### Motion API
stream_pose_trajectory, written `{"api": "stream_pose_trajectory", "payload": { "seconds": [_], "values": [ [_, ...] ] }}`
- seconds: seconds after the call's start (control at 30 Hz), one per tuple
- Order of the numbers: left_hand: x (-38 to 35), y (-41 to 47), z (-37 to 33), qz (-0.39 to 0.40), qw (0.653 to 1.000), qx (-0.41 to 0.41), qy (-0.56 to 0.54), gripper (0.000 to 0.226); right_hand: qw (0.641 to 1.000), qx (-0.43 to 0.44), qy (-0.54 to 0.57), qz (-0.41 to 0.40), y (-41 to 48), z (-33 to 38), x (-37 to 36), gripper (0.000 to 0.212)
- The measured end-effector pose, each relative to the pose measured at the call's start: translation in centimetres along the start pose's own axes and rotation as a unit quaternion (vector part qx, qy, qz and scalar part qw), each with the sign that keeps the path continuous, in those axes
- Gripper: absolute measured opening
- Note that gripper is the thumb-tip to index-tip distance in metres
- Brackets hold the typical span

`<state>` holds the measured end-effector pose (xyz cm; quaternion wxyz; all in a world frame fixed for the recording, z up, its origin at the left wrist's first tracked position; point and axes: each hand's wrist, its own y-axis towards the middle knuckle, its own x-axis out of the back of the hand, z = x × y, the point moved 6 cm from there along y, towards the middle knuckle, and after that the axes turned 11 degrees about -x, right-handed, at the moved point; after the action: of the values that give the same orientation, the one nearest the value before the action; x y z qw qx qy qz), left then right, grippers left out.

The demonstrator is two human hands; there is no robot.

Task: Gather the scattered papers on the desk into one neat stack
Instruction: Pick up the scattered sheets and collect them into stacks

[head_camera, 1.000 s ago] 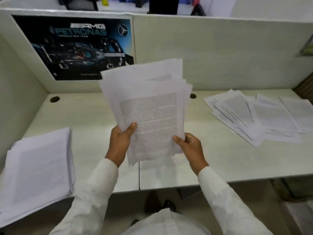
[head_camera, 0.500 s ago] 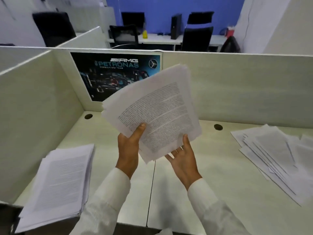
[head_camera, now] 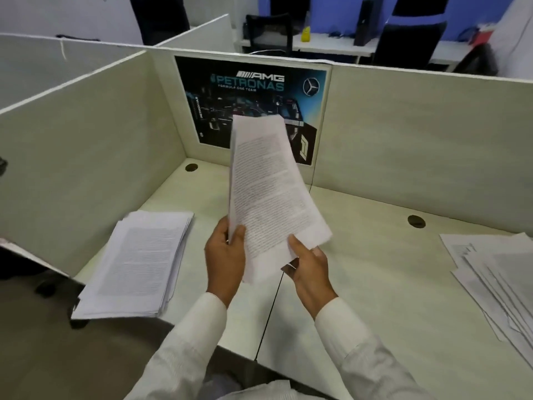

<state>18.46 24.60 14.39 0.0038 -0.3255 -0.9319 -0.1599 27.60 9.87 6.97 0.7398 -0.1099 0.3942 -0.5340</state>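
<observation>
A bundle of printed white papers (head_camera: 266,186) is held upright above the middle of the desk (head_camera: 375,255). My left hand (head_camera: 225,255) grips its lower left edge, thumb on the front. My right hand (head_camera: 310,267) pinches the lower right corner, thumb on the printed face. A thick, fairly even stack of papers (head_camera: 141,261) lies on the desk's left end, its near corner past the front edge. Loose overlapping sheets (head_camera: 499,281) are spread on the right, partly cut off by the frame.
Cream partition walls (head_camera: 95,157) close the desk at the left and the back. A dark racing-team poster (head_camera: 251,96) hangs on the back wall behind the bundle. Two round cable holes (head_camera: 416,221) sit near the back. Chairs and another desk stand beyond the partition.
The fanned bundle has been squared into a narrower, more aligned pile and turned more upright. My right hand went from supporting it with straight fingers to pinching its corner. The camera swung left.
</observation>
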Motion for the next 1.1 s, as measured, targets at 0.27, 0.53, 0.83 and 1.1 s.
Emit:
{"api": "stream_pose_trajectory", "payload": {
  "seconds": [0.27,0.53,0.83,1.1],
  "values": [
    [9.0,0.5,4.6,0.073,0.979,0.176,-0.065,0.023,0.975,0.007,-0.221,0.027,0.0,0.1,0.7,0.047],
    [14.3,-1.9,8.8,0.142,0.938,0.289,-0.129,0.034,0.957,0.006,-0.279,0.077,-1.1,-6.2,-5.7,0.035],
    [21.3,2.0,12.4,0.275,0.917,0.285,0.05,0.026,0.937,-0.031,-0.343,0.05,1.4,-12.1,-12.5,0.024],
    [30.3,7.2,15.1,0.125,0.942,0.267,0.162,0.024,0.847,-0.07,-0.513,0.119,3.8,-17.3,-21.3,0.026]
  ]
}}
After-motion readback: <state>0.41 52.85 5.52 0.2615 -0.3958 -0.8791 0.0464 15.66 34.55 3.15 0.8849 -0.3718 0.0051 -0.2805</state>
